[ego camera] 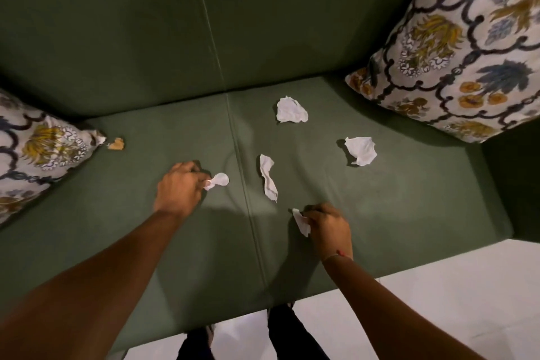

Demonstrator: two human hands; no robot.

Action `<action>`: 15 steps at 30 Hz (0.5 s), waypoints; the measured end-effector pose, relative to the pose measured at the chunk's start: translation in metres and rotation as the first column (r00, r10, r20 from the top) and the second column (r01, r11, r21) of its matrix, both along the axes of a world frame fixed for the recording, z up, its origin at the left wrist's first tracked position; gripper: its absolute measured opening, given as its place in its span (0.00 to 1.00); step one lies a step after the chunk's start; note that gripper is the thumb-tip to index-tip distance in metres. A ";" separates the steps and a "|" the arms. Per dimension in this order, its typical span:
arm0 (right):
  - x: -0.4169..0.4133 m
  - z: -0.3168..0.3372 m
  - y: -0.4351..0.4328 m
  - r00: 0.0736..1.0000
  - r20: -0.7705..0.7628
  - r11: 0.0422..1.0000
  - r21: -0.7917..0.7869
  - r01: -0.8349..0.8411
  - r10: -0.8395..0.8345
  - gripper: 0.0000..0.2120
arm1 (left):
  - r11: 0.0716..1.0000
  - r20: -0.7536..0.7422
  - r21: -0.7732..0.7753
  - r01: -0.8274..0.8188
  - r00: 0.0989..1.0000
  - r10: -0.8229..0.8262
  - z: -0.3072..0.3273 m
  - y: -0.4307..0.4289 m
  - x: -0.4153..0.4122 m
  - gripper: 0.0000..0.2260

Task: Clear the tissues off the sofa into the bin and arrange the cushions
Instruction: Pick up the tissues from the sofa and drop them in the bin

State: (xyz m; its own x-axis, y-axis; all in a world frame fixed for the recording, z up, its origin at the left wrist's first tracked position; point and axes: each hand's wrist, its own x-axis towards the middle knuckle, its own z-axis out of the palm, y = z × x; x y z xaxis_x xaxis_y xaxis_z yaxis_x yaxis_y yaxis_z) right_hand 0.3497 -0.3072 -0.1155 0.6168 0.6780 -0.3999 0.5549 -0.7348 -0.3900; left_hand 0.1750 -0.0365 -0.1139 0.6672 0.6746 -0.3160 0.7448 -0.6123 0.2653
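Observation:
I look down on a dark green sofa seat (146, 242). My left hand (178, 186) pinches a small white tissue (219, 180) left of the seat seam. My right hand (329, 229) pinches another white tissue (301, 222) right of the seam. Three more crumpled white tissues lie loose on the seat: a long twisted one (268, 177) between my hands, one near the backrest (291, 110), and one further right (361, 150). A floral cushion (461, 47) leans in the right corner. A second floral cushion (32, 149) lies at the left. No bin is in view.
A small tan scrap (117, 144) lies by the left cushion's corner. The white floor (423, 295) shows in front of the sofa, with my dark trouser legs (287, 333) at its front edge. The green backrest (146, 23) rises behind the seat.

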 end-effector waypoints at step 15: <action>-0.162 0.016 0.084 0.694 -0.415 0.769 -0.024 0.639 -0.589 0.08 | 0.738 0.182 -0.249 -0.627 0.718 0.672 0.025 -0.046 -0.185 0.06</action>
